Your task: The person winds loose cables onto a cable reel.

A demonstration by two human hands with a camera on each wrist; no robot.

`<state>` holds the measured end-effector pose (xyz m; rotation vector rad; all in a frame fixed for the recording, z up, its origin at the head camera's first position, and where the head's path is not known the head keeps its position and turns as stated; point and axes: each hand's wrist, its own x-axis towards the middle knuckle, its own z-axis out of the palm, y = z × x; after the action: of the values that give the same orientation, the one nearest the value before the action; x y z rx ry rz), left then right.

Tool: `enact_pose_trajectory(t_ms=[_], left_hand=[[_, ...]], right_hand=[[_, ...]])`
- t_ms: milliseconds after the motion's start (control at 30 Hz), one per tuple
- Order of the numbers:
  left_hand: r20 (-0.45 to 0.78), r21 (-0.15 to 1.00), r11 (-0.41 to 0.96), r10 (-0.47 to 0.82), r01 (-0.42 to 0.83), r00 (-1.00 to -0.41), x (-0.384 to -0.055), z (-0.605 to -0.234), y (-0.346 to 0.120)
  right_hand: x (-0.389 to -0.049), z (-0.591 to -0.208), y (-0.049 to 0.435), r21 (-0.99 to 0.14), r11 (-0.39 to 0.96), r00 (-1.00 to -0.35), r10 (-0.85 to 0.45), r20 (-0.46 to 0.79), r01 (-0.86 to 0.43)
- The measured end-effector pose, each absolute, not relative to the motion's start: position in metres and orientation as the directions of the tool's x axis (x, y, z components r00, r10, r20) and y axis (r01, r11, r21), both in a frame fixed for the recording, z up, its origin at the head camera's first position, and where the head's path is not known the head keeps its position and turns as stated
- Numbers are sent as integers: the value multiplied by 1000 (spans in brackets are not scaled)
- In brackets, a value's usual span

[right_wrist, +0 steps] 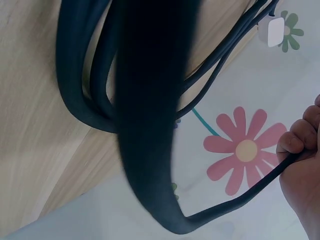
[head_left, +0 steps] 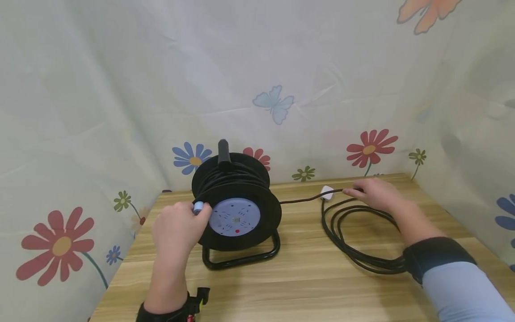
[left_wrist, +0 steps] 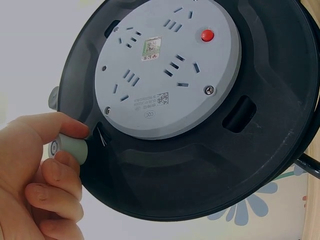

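Observation:
A black cable reel (head_left: 268, 210) stands on its tubular frame on the table, with a round grey socket panel (head_left: 241, 223) on its front. My left hand (head_left: 175, 230) grips the small pale crank knob (left_wrist: 75, 149) at the disc's left edge, thumb and fingers round it. To the right, my right hand (head_left: 376, 194) holds the black cable (head_left: 299, 201), fingers curled about it in the right wrist view. From the reel the cable runs to this hand. Loose loops of cable (head_left: 342, 243) lie on the table under my right forearm. Beside them is a white plug (head_left: 327, 192).
The wooden table (head_left: 306, 286) reaches back to a white curtain (head_left: 314, 53) printed with flowers and butterflies. A black carrying handle (head_left: 224, 154) sticks up above the reel. The reel's frame foot (head_left: 241, 261) rests near the table's middle.

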<state>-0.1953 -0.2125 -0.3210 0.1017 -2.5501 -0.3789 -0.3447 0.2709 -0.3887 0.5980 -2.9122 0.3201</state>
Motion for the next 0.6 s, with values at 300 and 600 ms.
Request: enact_pose_trajectory(t_ms=[300,600], left_hand=[[507,293,956,-144,13,-850,-194,-321,-211],[570,298,951,-106,85,-815,-195,-320,-210]], right_hand=[[-338,-388,269,-180,899,-912,-369,179,-399],[-339,-388,266,-169,897,-909,-383,165,-408]])
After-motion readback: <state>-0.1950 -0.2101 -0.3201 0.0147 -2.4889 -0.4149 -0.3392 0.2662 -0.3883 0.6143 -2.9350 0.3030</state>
